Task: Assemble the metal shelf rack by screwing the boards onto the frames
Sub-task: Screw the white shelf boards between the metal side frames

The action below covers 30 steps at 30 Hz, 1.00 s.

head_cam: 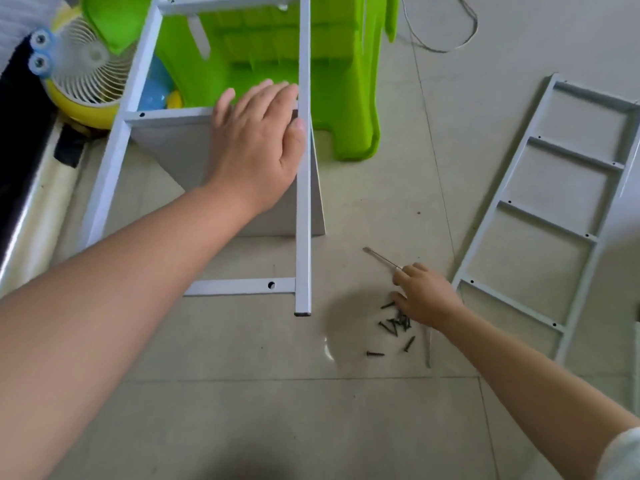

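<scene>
A white metal ladder frame stands tilted over the floor, with a grey board set under its middle rung. My left hand lies flat on that rung and board, its thumb against the right rail. My right hand is down on the floor tiles, holding a screwdriver whose metal shaft sticks out to the upper left. Its fingers reach into a pile of several black screws. A second white frame lies flat on the floor at the right.
A bright green plastic stool stands behind the frame. A small yellow and white fan sits at the upper left beside a dark edge. A thin cable curls on the tiles at the top. A thin strip lies near the screws.
</scene>
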### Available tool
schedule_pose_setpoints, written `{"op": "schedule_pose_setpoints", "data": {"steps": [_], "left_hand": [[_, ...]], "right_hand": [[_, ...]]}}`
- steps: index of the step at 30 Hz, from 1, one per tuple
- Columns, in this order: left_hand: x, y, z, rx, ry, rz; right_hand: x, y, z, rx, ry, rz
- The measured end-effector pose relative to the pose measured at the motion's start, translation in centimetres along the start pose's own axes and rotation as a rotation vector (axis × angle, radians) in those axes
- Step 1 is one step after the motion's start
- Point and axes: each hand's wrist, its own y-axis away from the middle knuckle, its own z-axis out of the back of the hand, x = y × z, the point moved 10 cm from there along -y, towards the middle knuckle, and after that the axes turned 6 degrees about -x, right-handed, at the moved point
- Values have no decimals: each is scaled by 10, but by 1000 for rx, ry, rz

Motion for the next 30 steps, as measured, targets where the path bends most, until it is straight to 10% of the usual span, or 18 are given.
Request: {"op": "schedule_pose_setpoints", "data": {"steps": [21, 30], "left_hand": [[-6, 6, 2, -20, -2, -84], [22, 7, 9, 99, -133, 47]], "right_hand": [[-8, 18, 19, 39, -169, -371], [13, 6, 218, -716, -506, -340]]}}
